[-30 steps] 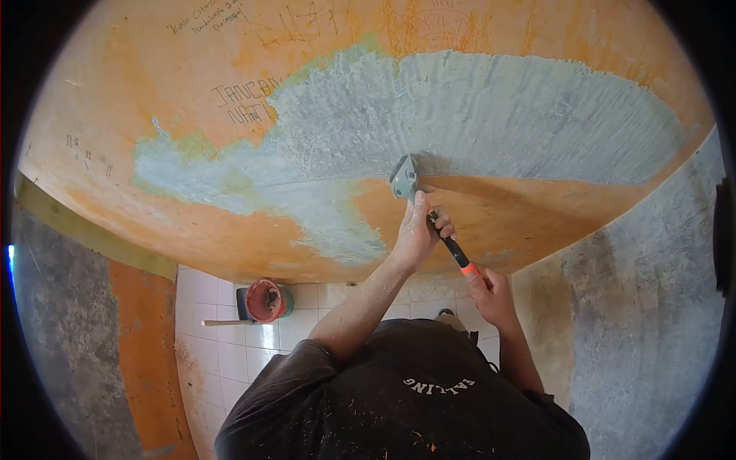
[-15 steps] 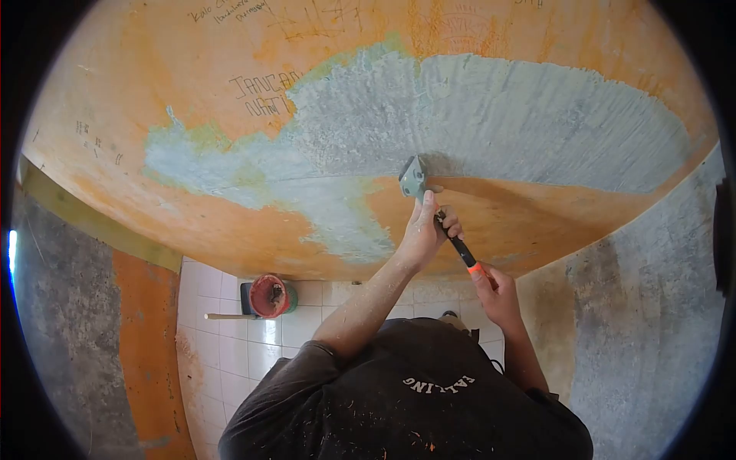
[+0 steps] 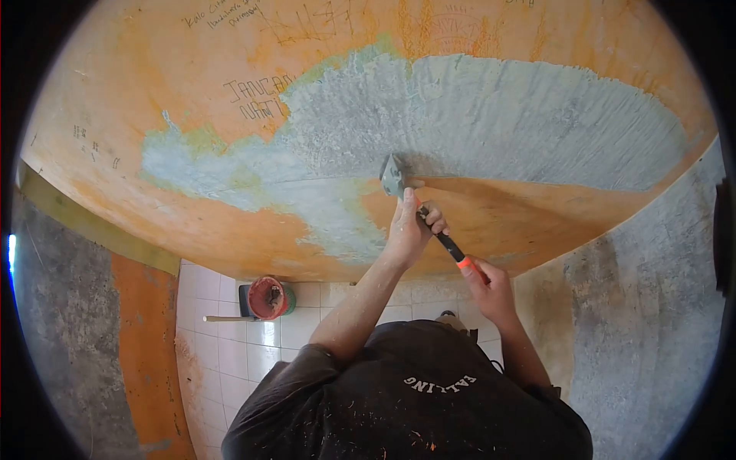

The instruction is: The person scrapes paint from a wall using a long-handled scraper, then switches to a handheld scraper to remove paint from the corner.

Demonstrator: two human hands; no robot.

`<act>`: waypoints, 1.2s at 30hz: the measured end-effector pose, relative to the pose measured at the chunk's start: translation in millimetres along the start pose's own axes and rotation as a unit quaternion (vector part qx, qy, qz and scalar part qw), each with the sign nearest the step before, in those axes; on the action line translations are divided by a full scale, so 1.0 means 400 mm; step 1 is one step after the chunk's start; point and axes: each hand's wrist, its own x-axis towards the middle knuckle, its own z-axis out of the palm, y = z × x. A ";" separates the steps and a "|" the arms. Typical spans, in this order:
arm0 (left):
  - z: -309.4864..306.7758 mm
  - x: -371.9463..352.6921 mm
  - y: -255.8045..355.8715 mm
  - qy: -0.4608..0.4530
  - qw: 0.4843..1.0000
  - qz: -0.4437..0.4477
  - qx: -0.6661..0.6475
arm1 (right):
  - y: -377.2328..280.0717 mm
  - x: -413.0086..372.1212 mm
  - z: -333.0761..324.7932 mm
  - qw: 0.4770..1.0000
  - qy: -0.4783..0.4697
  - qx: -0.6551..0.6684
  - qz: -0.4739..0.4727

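Starting from the largest surface: the orange wall (image 3: 192, 115) is recorded across the whole upper view. A broad bared grey patch (image 3: 498, 115) runs through it, ragged-edged. Open orange paint is left below the patch and to its left. (Obs. 1)

Bounds to be entered? (Obs. 2)

A side wall (image 3: 652, 307), grey, closes the right. A second grey wall (image 3: 46, 322) with an orange band closes the left. The white tiled floor (image 3: 245, 345) is seen between them, beneath the arms. (Obs. 1)

Tool and hand pose? (Obs. 2)

The scraper (image 3: 393, 178) is held with its blade against the orange wall, at the patch's lower edge where grey meets orange. Its handle slopes down to the right. The left hand (image 3: 406, 226) is raised on an extended arm, with fingers wrapped round the shaft just behind the blade. The right hand (image 3: 487, 287) is closed round the handle's lower end, just below its orange collar. (Obs. 1)

Counts? (Obs. 2)

One scraper, gripped by two hands. One red bucket (image 3: 268, 297) is noted on the floor at the wall's foot, well apart from the hands. One wooden stick (image 3: 222, 318) is seen just beside it. (Obs. 1)
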 end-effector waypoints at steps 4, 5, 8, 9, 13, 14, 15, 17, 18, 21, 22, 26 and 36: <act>0.029 0.010 -0.004 0.007 1.000 -0.009 -0.015 | 0.010 0.002 -0.024 0.999 -0.011 0.019 0.030; 0.014 0.006 0.001 0.006 1.000 -0.001 -0.009 | 0.006 0.006 -0.013 0.999 -0.015 0.017 0.027; -0.039 0.006 0.010 0.002 1.000 0.011 -0.003 | -0.009 0.017 0.022 0.999 -0.014 -0.032 -0.009; -0.034 0.003 0.018 0.009 1.000 0.013 0.002 | -0.003 0.016 0.031 1.000 -0.014 -0.015 0.000; -0.006 -0.001 0.005 0.013 1.000 -0.001 -0.005 | 0.025 0.000 0.025 0.999 0.006 0.044 0.009; -0.002 0.001 0.001 -0.004 1.000 -0.010 -0.014 | 0.027 -0.002 0.023 0.999 0.005 0.044 0.008; 0.001 0.000 0.002 -0.010 1.000 -0.013 -0.014 | 0.021 -0.003 0.016 1.000 -0.004 0.028 0.012; -0.009 -0.008 0.011 -0.013 1.000 -0.010 -0.011 | 0.015 -0.004 0.017 1.000 -0.010 0.011 0.016; -0.017 -0.007 0.015 -0.018 1.000 -0.008 -0.006 | 0.013 -0.002 0.032 1.000 -0.007 0.008 0.003; -0.052 0.003 0.013 -0.031 0.999 0.003 -0.008 | 0.011 0.000 0.036 1.000 -0.002 0.011 0.004; -0.045 0.004 0.009 -0.031 1.000 0.000 -0.007 | 0.010 0.000 0.037 1.000 -0.006 0.019 0.017; 0.009 -0.004 0.001 0.005 1.000 -0.013 -0.008 | 0.021 -0.015 0.014 0.999 0.005 0.041 0.034; 0.003 -0.003 -0.014 0.000 1.000 -0.005 0.014 | 0.027 -0.025 0.022 0.999 0.013 0.030 0.022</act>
